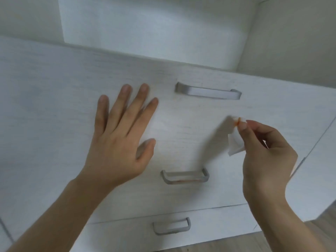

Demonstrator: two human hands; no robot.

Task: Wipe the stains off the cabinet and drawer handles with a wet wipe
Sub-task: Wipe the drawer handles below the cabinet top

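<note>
Evidently limp and light, the wet wipe (236,140) is pinched near its stained corner by the right hand (267,157), the left hand (118,139) spread flat on the drawer front (54,88)

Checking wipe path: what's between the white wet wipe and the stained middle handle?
Only bare white drawer front separates white wet wipe from stained grey metal middle handle, head view.

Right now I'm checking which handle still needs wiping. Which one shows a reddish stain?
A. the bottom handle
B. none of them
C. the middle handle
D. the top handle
C: the middle handle carries an orange-red smear along its bar, while the top handle and bottom handle look clean; the wet wipe pinched in the right hand is also stained orange.
</note>
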